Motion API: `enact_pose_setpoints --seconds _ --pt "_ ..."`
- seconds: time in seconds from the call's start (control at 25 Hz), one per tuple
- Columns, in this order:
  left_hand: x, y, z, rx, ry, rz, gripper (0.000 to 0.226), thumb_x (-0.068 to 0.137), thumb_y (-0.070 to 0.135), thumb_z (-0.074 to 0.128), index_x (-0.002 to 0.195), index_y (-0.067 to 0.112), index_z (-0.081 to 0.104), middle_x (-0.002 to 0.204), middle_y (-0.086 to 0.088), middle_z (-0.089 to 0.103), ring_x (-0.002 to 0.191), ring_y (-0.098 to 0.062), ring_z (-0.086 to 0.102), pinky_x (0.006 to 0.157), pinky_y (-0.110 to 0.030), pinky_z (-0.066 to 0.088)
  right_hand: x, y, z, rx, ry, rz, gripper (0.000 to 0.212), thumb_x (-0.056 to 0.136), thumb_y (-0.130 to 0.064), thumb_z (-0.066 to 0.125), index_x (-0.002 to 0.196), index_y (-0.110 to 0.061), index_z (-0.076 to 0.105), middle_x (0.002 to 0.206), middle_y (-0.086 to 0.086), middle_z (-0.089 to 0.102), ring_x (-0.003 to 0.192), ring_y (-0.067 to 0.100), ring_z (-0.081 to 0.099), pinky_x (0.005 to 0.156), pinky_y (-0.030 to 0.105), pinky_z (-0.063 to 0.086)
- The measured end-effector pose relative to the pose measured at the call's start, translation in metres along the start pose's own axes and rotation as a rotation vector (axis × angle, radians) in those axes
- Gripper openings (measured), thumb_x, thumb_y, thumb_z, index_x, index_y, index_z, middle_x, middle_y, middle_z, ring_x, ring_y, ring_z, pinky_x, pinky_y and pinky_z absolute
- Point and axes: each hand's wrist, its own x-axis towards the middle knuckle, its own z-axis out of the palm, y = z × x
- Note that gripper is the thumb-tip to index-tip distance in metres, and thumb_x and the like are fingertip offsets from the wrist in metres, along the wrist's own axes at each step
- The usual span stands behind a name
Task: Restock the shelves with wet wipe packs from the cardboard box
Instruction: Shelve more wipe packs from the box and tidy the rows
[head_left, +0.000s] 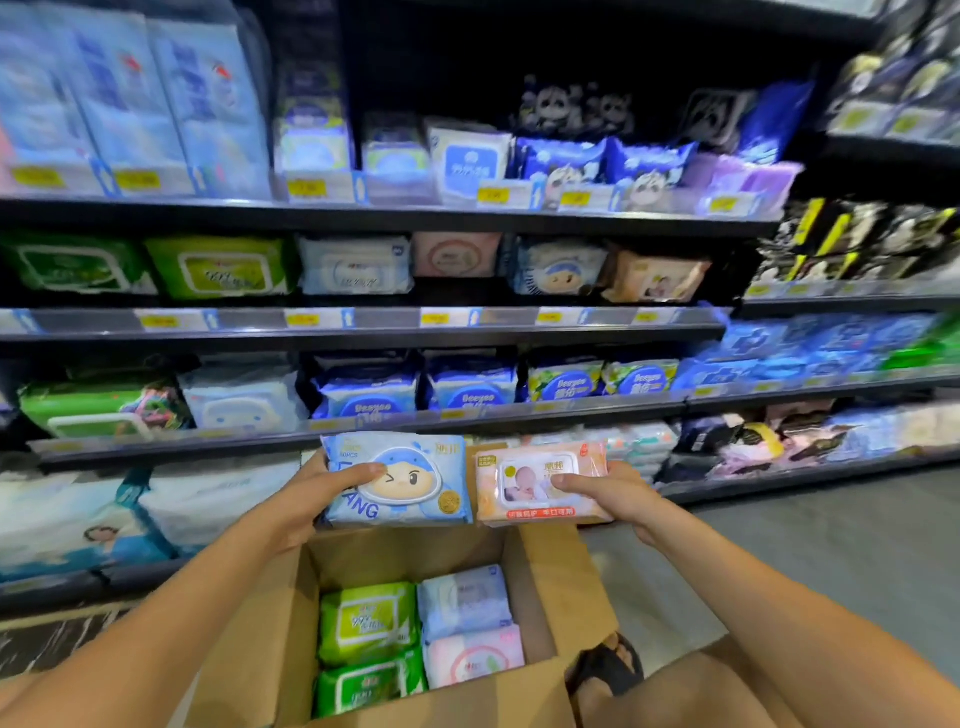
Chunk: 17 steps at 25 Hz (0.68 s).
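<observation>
My left hand (311, 499) grips a light blue wet wipe pack (410, 483) with a cartoon face, held above the open cardboard box (545, 587). My right hand (613, 493) grips an orange-pink wet wipe pack (535, 483) with a baby picture, right beside the blue one. Inside the box lie green packs (369, 621), a pale blue pack (465, 597) and a pink pack (475, 657). Matching blue cartoon packs (558, 267) and peach baby packs (654, 278) stand on the second shelf (363, 327) from the top, up and to the right.
Dark shelving runs across the view, filled with wipes and tissue packs, with yellow price tags (434, 318) on the shelf edges. A second shelf unit (852, 301) stands at the right. Grey floor (831, 545) lies right of the box. My sandalled foot (605, 667) rests beside the box.
</observation>
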Motion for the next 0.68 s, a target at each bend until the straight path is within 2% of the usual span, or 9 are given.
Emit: enact_pose_setpoints --seconds 0.12,0.24,0.4,0.52,0.6,0.68 --pt "0.016 0.029 0.035 -0.003 -0.024 0.03 0.115 0.027 0.05 0.105 0.128 0.014 0.062 0.108 -0.016 0.079 0.09 -0.035 0.078 0.069 -0.042 0.065 -0.008 -0.015 -0.042 0.028 0.073 -0.044 0.049 0.068 -0.043 0.093 0.107 -0.019 0.076 0.098 -0.006 0.08 0.092 0.014 0.075 0.079 0.028 0.056" --pt "0.037 0.056 0.067 -0.023 -0.043 0.047 0.09 0.056 0.036 0.095 0.134 0.015 0.055 0.108 -0.014 0.079 0.092 -0.035 0.078 0.074 -0.044 0.065 -0.01 -0.029 -0.088 0.071 0.124 -0.095 0.039 0.074 -0.038 0.09 0.105 -0.019 0.076 0.098 -0.005 0.08 0.09 0.012 0.076 0.072 0.025 0.054" --pt "0.065 0.093 0.11 -0.039 -0.075 0.1 0.079 0.066 0.03 0.09 0.135 0.017 0.053 0.11 -0.013 0.079 0.098 -0.036 0.077 0.085 -0.049 0.063 -0.001 -0.048 -0.152 0.089 0.256 -0.149 0.063 0.06 -0.052 0.094 0.109 -0.016 0.076 0.1 -0.004 0.08 0.095 0.016 0.076 0.093 0.039 0.058" --pt "0.084 0.117 0.138 -0.047 -0.092 0.158 0.06 0.08 0.023 0.084 0.132 0.015 0.056 0.11 -0.011 0.079 0.097 -0.034 0.077 0.083 -0.045 0.063 0.008 -0.063 -0.192 0.111 0.328 -0.216 0.058 0.064 -0.05 0.093 0.109 -0.017 0.076 0.101 -0.002 0.08 0.095 0.019 0.075 0.093 0.043 0.058" --pt "0.096 0.128 0.152 -0.064 -0.097 0.175 0.066 0.078 0.025 0.086 0.135 0.015 0.054 0.111 -0.011 0.079 0.096 -0.033 0.078 0.075 -0.042 0.065 0.016 -0.077 -0.211 0.084 0.402 -0.274 0.05 0.07 -0.047 0.091 0.107 -0.019 0.073 0.103 0.002 0.079 0.095 0.021 0.073 0.084 0.04 0.057" --pt "0.107 0.135 0.162 -0.087 -0.099 0.159 0.082 0.067 0.031 0.091 0.137 0.015 0.052 0.112 -0.013 0.078 0.097 -0.035 0.077 0.073 -0.042 0.065 0.025 -0.092 -0.227 0.015 0.503 -0.339 0.045 0.074 -0.047 0.089 0.106 -0.025 0.066 0.104 -0.001 0.074 0.099 0.022 0.069 0.084 0.04 0.055"
